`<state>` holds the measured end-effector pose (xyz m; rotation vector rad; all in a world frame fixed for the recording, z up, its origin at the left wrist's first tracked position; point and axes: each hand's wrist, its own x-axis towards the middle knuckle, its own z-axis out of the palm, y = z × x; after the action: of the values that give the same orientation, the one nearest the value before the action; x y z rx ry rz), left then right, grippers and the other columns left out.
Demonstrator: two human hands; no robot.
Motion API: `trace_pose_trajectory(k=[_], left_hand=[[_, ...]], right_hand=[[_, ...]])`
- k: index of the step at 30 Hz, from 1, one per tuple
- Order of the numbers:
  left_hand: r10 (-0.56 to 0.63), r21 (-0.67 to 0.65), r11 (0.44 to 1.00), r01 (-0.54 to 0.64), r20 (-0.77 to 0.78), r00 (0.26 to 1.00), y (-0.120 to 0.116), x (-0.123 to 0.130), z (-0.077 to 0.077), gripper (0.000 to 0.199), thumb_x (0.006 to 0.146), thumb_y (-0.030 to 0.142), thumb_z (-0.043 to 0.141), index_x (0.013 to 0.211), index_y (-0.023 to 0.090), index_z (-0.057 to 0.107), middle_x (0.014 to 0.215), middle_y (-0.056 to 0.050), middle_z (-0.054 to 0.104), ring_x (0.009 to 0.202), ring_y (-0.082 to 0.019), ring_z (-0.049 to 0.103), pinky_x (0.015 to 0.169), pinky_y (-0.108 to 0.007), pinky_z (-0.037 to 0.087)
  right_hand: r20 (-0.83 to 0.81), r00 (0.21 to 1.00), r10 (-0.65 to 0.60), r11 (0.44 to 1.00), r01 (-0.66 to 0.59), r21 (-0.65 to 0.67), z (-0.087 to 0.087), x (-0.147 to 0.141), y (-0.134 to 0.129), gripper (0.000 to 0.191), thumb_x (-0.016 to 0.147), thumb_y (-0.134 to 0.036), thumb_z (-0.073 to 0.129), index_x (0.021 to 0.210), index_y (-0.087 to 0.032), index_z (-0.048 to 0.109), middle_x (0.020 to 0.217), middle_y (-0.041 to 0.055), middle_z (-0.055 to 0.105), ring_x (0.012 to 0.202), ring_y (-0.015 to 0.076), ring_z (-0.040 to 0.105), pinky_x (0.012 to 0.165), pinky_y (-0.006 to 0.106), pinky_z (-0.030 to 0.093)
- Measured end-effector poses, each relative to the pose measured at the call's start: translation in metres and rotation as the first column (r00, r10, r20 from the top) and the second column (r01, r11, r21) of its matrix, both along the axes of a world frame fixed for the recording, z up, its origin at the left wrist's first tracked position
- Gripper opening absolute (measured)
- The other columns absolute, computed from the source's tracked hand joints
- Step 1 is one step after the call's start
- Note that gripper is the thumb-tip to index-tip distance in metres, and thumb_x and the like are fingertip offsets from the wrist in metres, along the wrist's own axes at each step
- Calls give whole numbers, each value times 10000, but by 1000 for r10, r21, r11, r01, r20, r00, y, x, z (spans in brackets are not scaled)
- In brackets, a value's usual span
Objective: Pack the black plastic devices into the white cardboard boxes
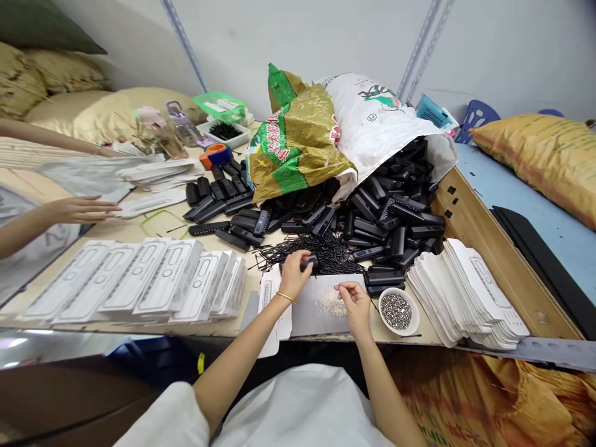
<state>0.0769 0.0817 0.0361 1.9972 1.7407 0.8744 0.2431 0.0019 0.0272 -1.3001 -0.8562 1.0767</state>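
Observation:
My left hand point(297, 273) is closed on a dark plastic part point(309, 261), mostly covered by its fingers, at the near edge of a pile of thin black sticks point(326, 248). Over the grey mat point(307, 310), my right hand point(354, 302) pinches its thumb and fingertips together; anything between them is too small to make out. Small pale pieces point(329, 304) lie scattered beside it on the mat. A white bowl point(414, 322) of small metal parts stands right of this hand. Under my left wrist lies a flat white printed card point(270, 292).
Black plastic cases point(400, 217) heap up behind, spilling from a white sack point(372, 124) beside a gold-green bag point(307, 143). White printed boxes point(162, 276) line the left; folded cartons point(465, 292) stack right. Another person's hand point(84, 210) rests near papers point(151, 202) at left.

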Motion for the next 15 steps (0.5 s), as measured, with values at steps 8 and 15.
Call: trace_pose_trajectory(k=[8, 15], left_hand=[[22, -117, 992, -47, -212, 977, 0, -4, -17, 424, 689, 19, 537, 1085, 160, 592, 1105, -133, 555, 1056, -289, 498, 940, -440, 397], [-25, -185, 982, -28, -278, 960, 6, -21, 2, 379, 706, 6, 488, 1028, 173, 601, 1010, -138, 628, 989, -298, 557, 891, -453, 426]], right_hand=[[15, 998, -54, 998, 54, -16, -2, 9, -8, 181, 704, -345, 668, 770, -182, 624, 750, 50, 699, 602, 127, 541, 604, 272, 445], [-222, 974, -34, 999, 30, -21, 3, 8, -5, 210, 680, -360, 697, 769, -194, 603, 747, 29, 687, 563, 107, 521, 616, 281, 456]])
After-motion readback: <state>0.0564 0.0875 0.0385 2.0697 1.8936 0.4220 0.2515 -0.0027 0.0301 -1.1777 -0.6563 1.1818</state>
